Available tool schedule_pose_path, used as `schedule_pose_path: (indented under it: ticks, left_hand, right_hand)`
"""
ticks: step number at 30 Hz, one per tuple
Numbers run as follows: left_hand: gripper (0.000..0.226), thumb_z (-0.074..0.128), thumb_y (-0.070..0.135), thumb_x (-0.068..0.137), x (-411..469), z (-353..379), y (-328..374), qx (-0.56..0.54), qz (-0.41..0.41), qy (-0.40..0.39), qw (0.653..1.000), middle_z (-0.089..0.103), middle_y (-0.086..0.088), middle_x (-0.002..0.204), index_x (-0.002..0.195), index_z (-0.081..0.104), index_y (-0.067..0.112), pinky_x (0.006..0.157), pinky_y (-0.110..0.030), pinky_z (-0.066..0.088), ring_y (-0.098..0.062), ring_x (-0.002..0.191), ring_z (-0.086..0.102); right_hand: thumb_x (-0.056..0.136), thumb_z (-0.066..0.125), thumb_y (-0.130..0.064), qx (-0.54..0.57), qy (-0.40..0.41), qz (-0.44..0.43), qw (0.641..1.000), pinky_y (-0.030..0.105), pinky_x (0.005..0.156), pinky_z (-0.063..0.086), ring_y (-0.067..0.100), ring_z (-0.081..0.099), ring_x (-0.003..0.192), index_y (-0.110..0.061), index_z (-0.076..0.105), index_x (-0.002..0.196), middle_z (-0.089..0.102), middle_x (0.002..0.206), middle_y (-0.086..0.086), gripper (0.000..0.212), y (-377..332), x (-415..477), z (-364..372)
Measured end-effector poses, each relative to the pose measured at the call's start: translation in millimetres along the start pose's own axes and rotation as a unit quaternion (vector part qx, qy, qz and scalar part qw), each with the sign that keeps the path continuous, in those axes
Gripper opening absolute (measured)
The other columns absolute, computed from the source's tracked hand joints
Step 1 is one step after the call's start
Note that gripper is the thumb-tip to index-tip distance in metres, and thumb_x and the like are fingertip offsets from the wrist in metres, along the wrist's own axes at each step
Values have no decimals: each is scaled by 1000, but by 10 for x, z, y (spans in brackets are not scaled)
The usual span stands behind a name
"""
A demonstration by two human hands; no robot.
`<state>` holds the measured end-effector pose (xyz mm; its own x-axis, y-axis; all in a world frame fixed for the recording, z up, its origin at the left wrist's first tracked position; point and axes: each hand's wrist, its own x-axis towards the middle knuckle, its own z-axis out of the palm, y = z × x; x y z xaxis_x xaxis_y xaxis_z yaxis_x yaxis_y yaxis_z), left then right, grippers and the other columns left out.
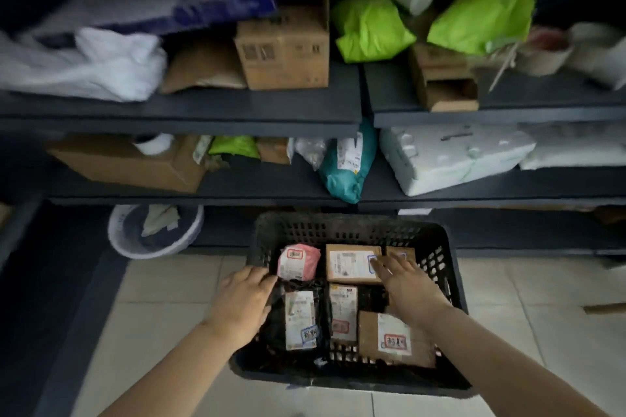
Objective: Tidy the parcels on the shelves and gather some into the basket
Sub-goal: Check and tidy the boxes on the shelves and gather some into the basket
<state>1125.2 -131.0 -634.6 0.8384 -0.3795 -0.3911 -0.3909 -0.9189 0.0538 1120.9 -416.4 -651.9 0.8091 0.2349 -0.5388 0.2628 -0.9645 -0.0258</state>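
Black basket (338,230) on the tiled floor (162,298) just before the shelves (203,105), mouth upward, its far wall towards them and its outline slightly skewed to the shelf edge; perspective did not allow its long axis to be judged. Several labelled parcels lay inside, labels up. The right hand (408,284) was flat and open, fingers spread on the brown box (349,264) at the far side, whose long axis ran left to right across the basket. The left hand (242,298) lay at the left rim, fingers curled; whether it clasped the rim, the black bag (276,322) beneath, or nothing could not be told. The black bag's long axis ran from the person towards the shelves, and the pink parcel (298,261) sat just beside the left wall. Likely hazards: pressure from the flat palm could have slid the brown box over its neighbours and hidden their labels; a pull on one rim alone could have tilted the basket and shifted the loose load; the teal parcel (345,166), overhanging the lower shelf edge above the basket, could have slipped if brushed.
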Motion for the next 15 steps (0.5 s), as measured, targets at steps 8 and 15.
schedule_pose_path:
  ticks: [8, 15]
  left_hand:
    - [57, 53, 35, 92, -1678, -1178, -736, 8, -158, 129, 979, 45, -1, 138, 144, 36, 18, 98, -36, 40, -22, 128, 42]
    - [59, 55, 39, 90, -3631, -1740, -1420, 73, -309, 215, 924, 49, -3, 125, 143, 38, 18, 86, -38, 46, -26, 114, 50]
  right_hand:
    - [91, 57, -31, -65, 130, -120, 982, 35, 115, 18, 26, 24, 139, -17, 9, 152, 25, 151, 5, 79, -1251, -465, -1815]
    - [91, 58, -34, -105, 231, -251, 934, 32, 114, 22, 24, 27, 139, -19, 12, 152, 25, 153, 2, 77, -2977, -1215, -2745]
